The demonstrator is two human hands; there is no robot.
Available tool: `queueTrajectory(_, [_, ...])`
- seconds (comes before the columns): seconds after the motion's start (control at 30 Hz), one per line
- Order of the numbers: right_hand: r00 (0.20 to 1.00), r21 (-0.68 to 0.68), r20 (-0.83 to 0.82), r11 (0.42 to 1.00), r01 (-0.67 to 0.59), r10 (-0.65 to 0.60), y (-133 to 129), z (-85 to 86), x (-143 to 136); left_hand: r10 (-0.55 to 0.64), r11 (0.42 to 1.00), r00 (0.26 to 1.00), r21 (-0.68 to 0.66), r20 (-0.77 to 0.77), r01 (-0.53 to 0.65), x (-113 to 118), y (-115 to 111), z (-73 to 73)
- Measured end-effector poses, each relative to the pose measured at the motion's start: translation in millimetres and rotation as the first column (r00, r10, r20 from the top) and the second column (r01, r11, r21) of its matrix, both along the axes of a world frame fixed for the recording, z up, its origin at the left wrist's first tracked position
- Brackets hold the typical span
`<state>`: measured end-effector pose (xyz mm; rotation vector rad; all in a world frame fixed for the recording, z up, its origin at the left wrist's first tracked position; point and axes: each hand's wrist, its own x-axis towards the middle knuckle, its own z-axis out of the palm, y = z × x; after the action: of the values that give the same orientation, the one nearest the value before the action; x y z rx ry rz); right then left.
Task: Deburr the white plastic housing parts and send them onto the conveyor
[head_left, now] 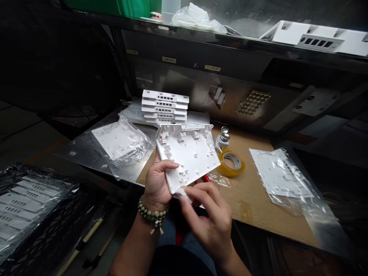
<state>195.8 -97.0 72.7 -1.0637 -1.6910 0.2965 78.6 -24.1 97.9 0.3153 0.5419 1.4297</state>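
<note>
My left hand [158, 180] grips a white plastic housing [189, 155] by its left edge, thumb over the inner face. The housing is tilted, its ribbed inside turned up toward me. At its lower corner my right hand [211, 214] pinches a small white cloth [183, 193] between thumb and fingers, against the edge. Behind the housing stands a stack of similar white housings [165, 103]. To its right are a roll of yellow tape [231, 163] and a small bottle with a metal top [223, 138]. Red handles of a tool [205, 178] show partly beneath the housing.
Bagged housings lie left [117, 140] and right [283, 174] on the cardboard-covered bench [258, 212]. A black crate [40, 230] at lower left holds several wrapped housings. Overhead, a shelf edge [201, 32] carries a green bin [109, 7] and another housing [319, 38].
</note>
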Motion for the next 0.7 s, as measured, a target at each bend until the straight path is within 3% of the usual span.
queueTrajectory(0.1, [0.998, 0.011, 0.003, 0.998, -0.056, 0.056, 0, -2.8, -7, -0.017, 1.0, 1.0, -0.02, -0.01, 0.017, -1, 1, -0.9])
queueTrajectory(0.17, [1.0, -0.007, 0.0, 1.0, -0.022, 0.022, 5, -9.3, 3, -0.012, 0.999, 0.999, -0.05, -0.043, 0.01, -7, 3, -3.1])
queueTrajectory(0.27, [0.978, -0.046, -0.081, 0.981, 0.187, -0.19, 15, -22.9, 44, -0.023, 0.993, 0.993, -0.115, -0.115, 0.01, -30, 5, -9.6])
queueTrajectory(0.33, [0.912, -0.055, -0.146, 0.924, 0.379, -0.383, 20, -29.9, 77, -0.041, 0.993, 0.984, -0.115, -0.171, 0.021, -49, 5, -15.9])
queueTrajectory(0.4, [0.85, -0.047, -0.176, 0.867, 0.497, -0.497, 21, -32.6, 101, -0.044, 0.996, 0.971, -0.083, -0.235, 0.025, -67, 5, -23.3])
queueTrajectory(0.47, [0.854, -0.048, -0.175, 0.87, 0.49, -0.49, 19, -32.1, 109, -0.037, 0.998, 0.954, -0.064, -0.297, 0.019, -78, 5, -31.1])
queueTrajectory(0.57, [0.909, -0.065, -0.151, 0.921, 0.384, -0.389, 18, -30.6, 100, -0.061, 0.998, 0.942, -0.021, -0.331, 0.057, -83, 4, -41.8])
queueTrajectory(0.63, [0.918, -0.055, -0.131, 0.927, 0.371, -0.375, 19, -31.9, 91, -0.153, 0.983, 0.958, 0.058, -0.243, 0.172, -80, 4, -47.3])
queueTrajectory(0.7, [0.909, -0.035, -0.117, 0.917, 0.398, -0.399, 20, -34.6, 86, -0.29, 0.938, 0.956, 0.185, -0.049, 0.295, -77, 5, -51.2])
